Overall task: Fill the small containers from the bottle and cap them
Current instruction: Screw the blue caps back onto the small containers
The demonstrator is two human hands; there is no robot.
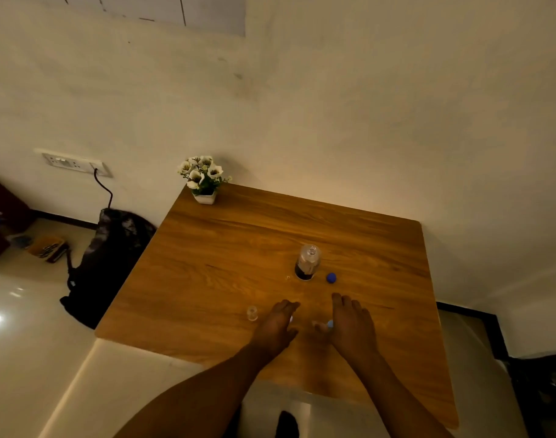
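Observation:
A clear plastic bottle (307,262) stands uncapped mid-table with dark liquid in its bottom. Its blue cap (331,277) lies just to its right. One small clear container (252,312) stands upright left of my left hand (278,324). A tiny clear piece (287,278) lies left of the bottle. My left hand rests palm-down, fingers curled over a small whitish glint that I cannot identify. My right hand (354,324) pinches a small light-blue cap (330,324) between thumb and fingers, near the table surface.
The wooden table (226,248) stands against a cream wall. A white pot of flowers (203,181) sits at its far left corner. On the floor to the left are a dark backpack (112,257) and a cable to a wall socket (74,162).

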